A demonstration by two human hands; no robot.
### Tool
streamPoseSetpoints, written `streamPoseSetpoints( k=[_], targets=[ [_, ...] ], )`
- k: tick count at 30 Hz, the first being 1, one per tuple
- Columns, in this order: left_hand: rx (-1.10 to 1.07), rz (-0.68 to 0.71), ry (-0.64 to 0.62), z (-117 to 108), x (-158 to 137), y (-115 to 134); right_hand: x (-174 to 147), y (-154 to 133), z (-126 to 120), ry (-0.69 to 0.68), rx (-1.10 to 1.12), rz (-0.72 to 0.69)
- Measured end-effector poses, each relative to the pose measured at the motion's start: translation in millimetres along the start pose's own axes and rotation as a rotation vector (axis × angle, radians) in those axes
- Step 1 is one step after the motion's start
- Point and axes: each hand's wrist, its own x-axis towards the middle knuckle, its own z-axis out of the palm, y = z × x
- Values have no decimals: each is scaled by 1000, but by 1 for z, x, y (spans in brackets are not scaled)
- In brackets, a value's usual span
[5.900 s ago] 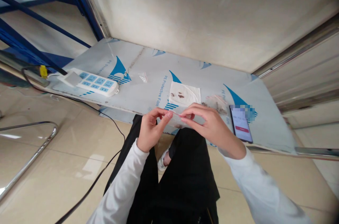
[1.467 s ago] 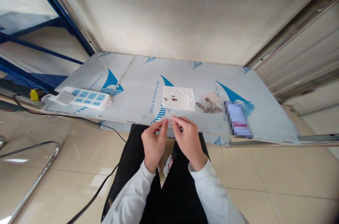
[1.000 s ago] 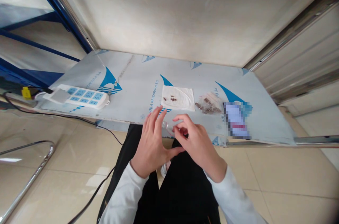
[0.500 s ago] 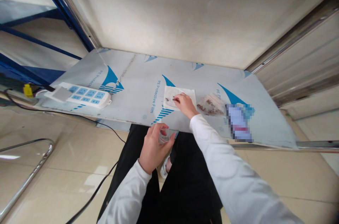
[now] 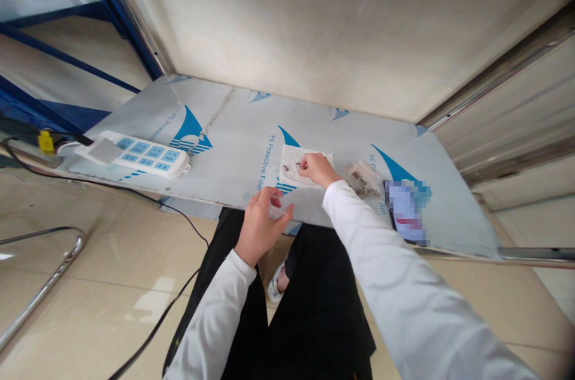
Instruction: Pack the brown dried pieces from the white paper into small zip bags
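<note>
My left hand (image 5: 260, 225) curls around a small clear plastic container (image 5: 277, 211) at the table's front edge. Its fingers hide much of the container. Over a thin white sheet or flat bag (image 5: 293, 155), my right hand (image 5: 320, 169) pinches a small dark metallic piece (image 5: 300, 165) between its fingertips. Another small dark piece (image 5: 285, 168) lies on the sheet, left of the fingers. To the right of that hand is a clear plastic bag (image 5: 362, 180) with several small brownish pieces in it.
A blurred-out phone (image 5: 406, 212) lies right of the bag. A white power strip (image 5: 153, 158) with a plugged-in adapter sits at the table's left. Its black cable (image 5: 148, 194) hangs over the front edge. The film-covered table (image 5: 233, 158) meets a pale wall panel.
My left hand has risen slightly with the clear container, closer to the sheet. My right hand stays at the sheet, with the small piece showing more plainly at its fingertips. The view has shifted slightly.
</note>
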Motion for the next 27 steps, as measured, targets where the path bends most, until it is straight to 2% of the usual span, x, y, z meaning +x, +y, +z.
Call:
streamPoseSetpoints(
  k=[4,7,10,12,14,17,19,22,24,25,27],
  targets=[
    [-22,32,16,11,25,-2,-3,-1,-9,50,35,60],
    [-33,36,18,17,30,-1,-20,-12,-21,115,110,68],
    [-58,28,8,19,28,4,-56,-33,-36,203,385,-25],
    [-92,29,5,18,25,9,-82,-49,-45,187,577,-122],
    [-122,33,1,15,23,14,-103,-64,-53,128,554,-185],
    [-130,37,-18,12,22,17,-117,-77,-62,14,311,-311],
    [-120,33,-25,10,21,16,-116,-78,-65,-56,235,-417],
    [-104,12,23,9,21,11,-98,-63,-60,-87,397,-460],
    [-103,-10,68,8,20,7,-76,-44,-48,0,513,-364],
    [-102,-25,86,8,20,5,-62,-34,-40,76,504,-289],
    [-90,-52,103,6,18,2,-35,-16,-22,172,320,-163]
  ],
)
